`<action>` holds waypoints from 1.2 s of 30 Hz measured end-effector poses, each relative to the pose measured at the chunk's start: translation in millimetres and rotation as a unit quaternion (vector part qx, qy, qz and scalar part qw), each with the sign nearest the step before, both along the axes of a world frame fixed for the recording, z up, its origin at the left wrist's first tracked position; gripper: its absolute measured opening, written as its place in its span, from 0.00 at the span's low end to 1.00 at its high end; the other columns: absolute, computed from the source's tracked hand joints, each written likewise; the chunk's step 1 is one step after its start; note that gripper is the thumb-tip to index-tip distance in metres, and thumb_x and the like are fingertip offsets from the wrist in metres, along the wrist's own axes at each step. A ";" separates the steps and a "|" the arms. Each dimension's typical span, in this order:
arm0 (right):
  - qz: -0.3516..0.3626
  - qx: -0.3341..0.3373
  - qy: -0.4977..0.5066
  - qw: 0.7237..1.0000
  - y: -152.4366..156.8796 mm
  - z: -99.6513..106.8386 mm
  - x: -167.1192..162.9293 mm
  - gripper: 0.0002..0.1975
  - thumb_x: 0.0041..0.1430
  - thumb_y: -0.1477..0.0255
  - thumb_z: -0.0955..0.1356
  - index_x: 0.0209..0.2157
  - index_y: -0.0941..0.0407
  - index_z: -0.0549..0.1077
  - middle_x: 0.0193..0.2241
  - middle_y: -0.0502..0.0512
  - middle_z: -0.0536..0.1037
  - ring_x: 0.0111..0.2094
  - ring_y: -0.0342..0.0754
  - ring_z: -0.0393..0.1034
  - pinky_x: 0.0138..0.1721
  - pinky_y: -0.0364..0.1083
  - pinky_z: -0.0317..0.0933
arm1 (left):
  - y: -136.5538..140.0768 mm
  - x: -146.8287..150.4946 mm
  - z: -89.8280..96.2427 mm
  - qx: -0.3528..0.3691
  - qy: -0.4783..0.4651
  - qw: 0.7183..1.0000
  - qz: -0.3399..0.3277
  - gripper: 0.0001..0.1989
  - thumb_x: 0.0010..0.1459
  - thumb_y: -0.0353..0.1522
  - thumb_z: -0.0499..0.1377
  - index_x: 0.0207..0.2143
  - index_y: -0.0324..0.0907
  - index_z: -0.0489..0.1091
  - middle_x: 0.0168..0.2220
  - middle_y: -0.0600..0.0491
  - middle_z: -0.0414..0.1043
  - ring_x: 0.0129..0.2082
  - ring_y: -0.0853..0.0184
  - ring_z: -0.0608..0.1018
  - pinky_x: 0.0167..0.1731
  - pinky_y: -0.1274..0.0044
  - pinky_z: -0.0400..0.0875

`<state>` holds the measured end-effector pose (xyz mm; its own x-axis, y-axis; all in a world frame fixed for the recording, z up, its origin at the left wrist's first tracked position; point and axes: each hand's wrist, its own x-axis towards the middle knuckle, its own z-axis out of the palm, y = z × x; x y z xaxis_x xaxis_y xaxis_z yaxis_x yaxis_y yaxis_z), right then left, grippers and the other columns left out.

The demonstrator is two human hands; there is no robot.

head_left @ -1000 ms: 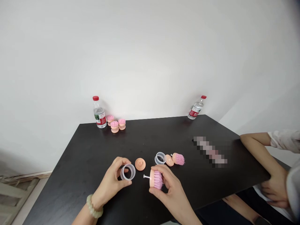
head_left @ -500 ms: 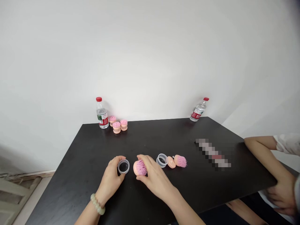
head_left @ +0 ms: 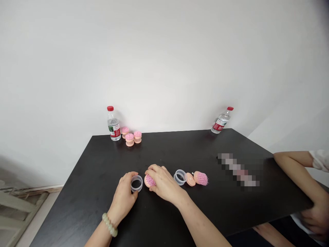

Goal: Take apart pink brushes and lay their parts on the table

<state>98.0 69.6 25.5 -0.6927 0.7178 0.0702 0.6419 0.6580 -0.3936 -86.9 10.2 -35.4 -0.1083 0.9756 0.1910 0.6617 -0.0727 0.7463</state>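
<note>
Left hand (head_left: 123,196): ring (head_left: 136,183) is held at its rim, steadied on the surface (head_left: 97,178).
Right hand (head_left: 162,183): brush (head_left: 149,180) is gripped from above, pressed down just right of the ring.
Spare parts (head_left: 191,178): laid right of the hands.

left hand (head_left: 125,192): fingers curled, gripping | right hand (head_left: 162,182): palm down, fingers closed

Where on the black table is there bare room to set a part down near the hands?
Bare: the black table left of the left hand, and the stretch between the three pink brushes and the hands. Crowded: right hand on a pink brush head, clear ring, second clear ring, loose brush head.
</note>
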 end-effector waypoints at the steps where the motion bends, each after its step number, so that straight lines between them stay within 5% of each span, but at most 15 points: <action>1: 0.000 0.002 -0.002 1.000 0.8 -0.5 0.7 0.20 0.54 0.81 0.74 0.49 0.56 0.74 0.50 0.60 0.74 0.49 0.57 0.72 0.50 0.54 0.63 | -0.1 0.4 -0.4 0.002 0.003 1.000 0.000 0.24 0.49 0.20 0.55 0.49 0.43 0.68 0.48 0.47 0.75 0.50 0.56 0.77 0.53 0.58 0.71; 17: 0.022 -0.001 0.030 0.999 -3.2 -12.6 -3.6 0.39 0.52 0.87 0.71 0.64 0.53 0.61 0.58 0.61 0.70 0.58 0.58 0.67 0.57 0.59 0.62 | -1.4 3.3 2.8 0.009 0.018 1.000 0.007 0.23 0.52 0.23 0.57 0.51 0.43 0.67 0.49 0.47 0.71 0.51 0.54 0.74 0.53 0.58 0.70; 29: -0.028 -0.044 0.051 0.997 -5.8 -21.5 1.3 0.42 0.51 0.82 0.76 0.65 0.53 0.61 0.66 0.65 0.61 0.64 0.62 0.63 0.61 0.58 0.63 | -4.1 7.8 5.9 -0.010 0.011 1.000 0.012 0.25 0.52 0.28 0.61 0.54 0.44 0.68 0.51 0.47 0.70 0.53 0.53 0.72 0.54 0.59 0.69; 36: -0.083 -0.018 0.071 0.994 -10.2 -10.6 32.9 0.36 0.51 0.82 0.76 0.61 0.56 0.66 0.58 0.63 0.73 0.60 0.60 0.66 0.59 0.60 0.65 | -5.4 9.1 9.7 -0.014 0.027 0.999 0.014 0.31 0.50 0.27 0.64 0.57 0.48 0.68 0.52 0.48 0.69 0.52 0.52 0.71 0.54 0.58 0.68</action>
